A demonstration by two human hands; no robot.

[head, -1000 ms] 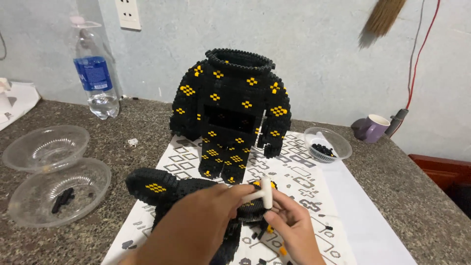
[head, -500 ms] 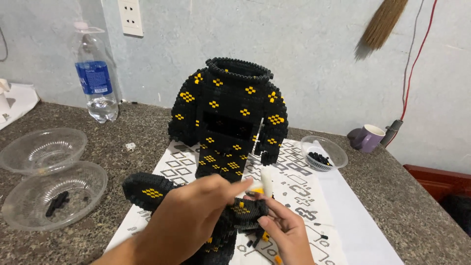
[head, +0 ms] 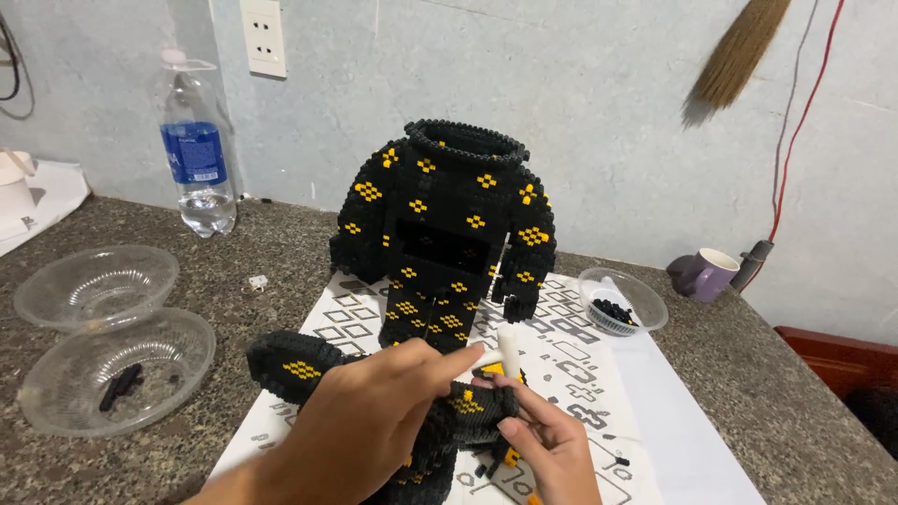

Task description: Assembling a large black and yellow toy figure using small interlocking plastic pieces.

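A tall black brick figure body (head: 447,238) with yellow diamond marks stands upright on a printed instruction sheet (head: 571,360). In front of it lies a smaller black and yellow brick piece (head: 297,363). My left hand (head: 379,421) rests over that piece and grips it from above. My right hand (head: 550,444) pinches the piece's right end and holds a small white tool (head: 510,353) upright between the fingers. Loose small bricks lie on the sheet under my hands.
Two clear plastic bowls (head: 117,369) sit at the left, the nearer one with dark bricks. A water bottle (head: 196,150) stands by the wall. A small clear bowl of black bricks (head: 622,301) and a purple mug (head: 703,273) are at the right.
The view has shifted slightly. My hands stay on the smaller brick piece, with the white tool now a little more to the right.
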